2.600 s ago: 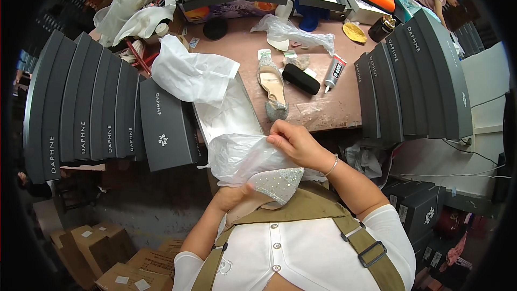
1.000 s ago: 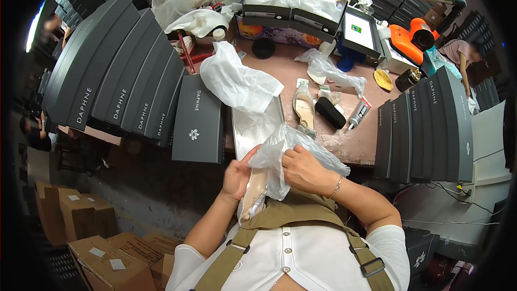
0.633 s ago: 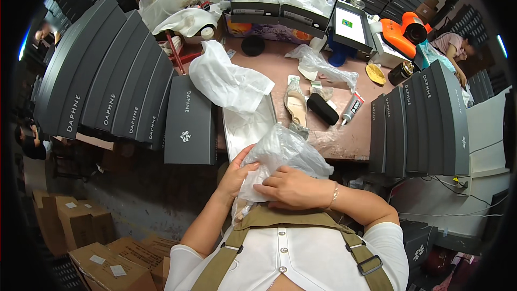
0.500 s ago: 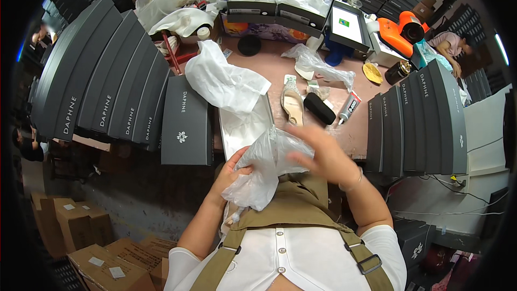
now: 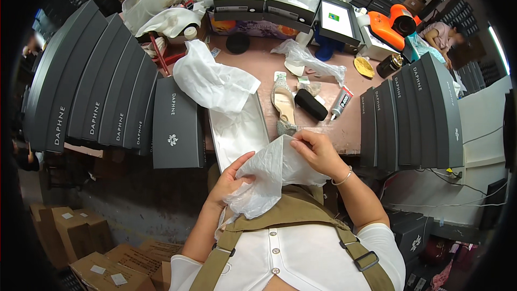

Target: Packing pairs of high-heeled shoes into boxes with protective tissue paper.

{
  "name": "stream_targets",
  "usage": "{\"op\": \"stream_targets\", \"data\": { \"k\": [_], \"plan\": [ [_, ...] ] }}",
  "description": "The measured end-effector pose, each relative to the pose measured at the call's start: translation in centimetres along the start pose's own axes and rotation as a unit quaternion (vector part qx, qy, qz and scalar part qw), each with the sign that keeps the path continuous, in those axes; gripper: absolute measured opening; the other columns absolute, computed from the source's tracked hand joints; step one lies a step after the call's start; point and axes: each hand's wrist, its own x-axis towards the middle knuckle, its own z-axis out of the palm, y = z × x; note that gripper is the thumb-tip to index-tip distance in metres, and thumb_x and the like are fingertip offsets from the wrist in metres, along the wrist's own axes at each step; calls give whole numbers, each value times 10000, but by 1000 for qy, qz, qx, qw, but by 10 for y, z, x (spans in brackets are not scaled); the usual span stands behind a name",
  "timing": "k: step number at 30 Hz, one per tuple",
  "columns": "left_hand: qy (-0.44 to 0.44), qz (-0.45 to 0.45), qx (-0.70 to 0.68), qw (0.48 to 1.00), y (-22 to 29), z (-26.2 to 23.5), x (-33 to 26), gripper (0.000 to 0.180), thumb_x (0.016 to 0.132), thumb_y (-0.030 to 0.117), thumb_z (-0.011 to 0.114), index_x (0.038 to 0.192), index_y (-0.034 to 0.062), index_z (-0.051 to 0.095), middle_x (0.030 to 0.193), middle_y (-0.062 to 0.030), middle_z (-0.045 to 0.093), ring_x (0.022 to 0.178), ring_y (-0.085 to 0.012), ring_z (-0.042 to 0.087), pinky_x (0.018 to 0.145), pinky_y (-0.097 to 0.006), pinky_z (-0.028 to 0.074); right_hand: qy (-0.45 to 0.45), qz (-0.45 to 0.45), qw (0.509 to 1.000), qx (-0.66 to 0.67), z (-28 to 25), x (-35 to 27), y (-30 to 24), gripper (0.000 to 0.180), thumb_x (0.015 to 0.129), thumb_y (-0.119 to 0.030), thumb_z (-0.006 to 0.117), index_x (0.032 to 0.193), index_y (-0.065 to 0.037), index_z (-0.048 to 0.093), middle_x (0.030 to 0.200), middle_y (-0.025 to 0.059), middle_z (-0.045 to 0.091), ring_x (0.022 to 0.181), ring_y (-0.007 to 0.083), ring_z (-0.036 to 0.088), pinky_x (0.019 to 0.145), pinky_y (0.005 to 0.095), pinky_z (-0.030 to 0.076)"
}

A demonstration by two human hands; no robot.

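A crumpled, translucent white plastic bag (image 5: 269, 170) is spread between my hands above my lap. My left hand (image 5: 229, 183) grips its left side, thumb on top. At the bag's upper right edge, my right hand (image 5: 321, 156) pinches the film between thumb and fingers. Whether anything lies inside the bag I cannot make out. Just beyond stands an open shoebox (image 5: 234, 143) with a white inside, and white tissue paper (image 5: 212, 78) drapes over its far end. A beige shoe with a glittery edge (image 5: 283, 102) lies on the table beside a black oblong object (image 5: 311, 104).
Dark shoeboxes stand in rows at left (image 5: 75, 86) and right (image 5: 417, 118). A grey tube (image 5: 341, 102), a yellow pad (image 5: 364, 67) and a dark jar (image 5: 389, 66) sit on the pink tabletop (image 5: 250, 64). An orange tool (image 5: 388, 27) is behind. Cardboard cartons (image 5: 107, 267) occupy the lower left.
My right hand, blurred and spread before, now pinches the bag's edge. The bag is drawn out wider and its upper edge raised. The whole view has shifted slightly.
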Motion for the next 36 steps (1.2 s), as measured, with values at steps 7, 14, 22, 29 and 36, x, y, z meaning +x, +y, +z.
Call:
{"op": "stream_targets", "data": {
  "k": [7,14,22,29,36],
  "plan": [
    [107,62,-7,992,13,-19,20,586,795,-71,497,1369,-4,404,1098,-104,629,914,-154,642,791,-285,535,-15,49,999,-12,-5,4,17,190,873,-152,625,858,34,590,664,123,529,595,168,463,570,319,409],
    [185,152,-64,969,1,14,39,702,778,-125,436,1442,90,358,1025,-55,599,744,-89,575,641,-232,494,103,-161,979,-68,72,52,-17,138,867,-132,611,865,6,595,746,137,623,616,266,593,579,364,463],
    [60,90,-82,991,9,-24,29,612,909,133,572,1443,16,296,1339,-129,477,1183,-191,507,993,-316,416,-66,-248,926,-278,112,12,-17,296,770,-188,659,1013,-48,564,894,151,610,872,306,610,832,446,446],
    [94,141,185,968,28,-20,32,714,833,-46,585,1460,-8,247,1353,-133,460,1184,-172,485,996,-284,395,-68,-61,973,-214,85,-8,-35,583,696,-138,719,1246,-100,527,1125,170,575,960,328,604,889,421,453],
    [89,142,138,976,26,-26,25,707,825,-48,502,1468,-29,209,1374,-142,435,1202,-167,469,1005,-281,385,-138,-122,983,8,98,1,-22,349,818,-217,690,1090,-6,635,1094,159,618,1035,330,573,907,390,443]
  ]
}}
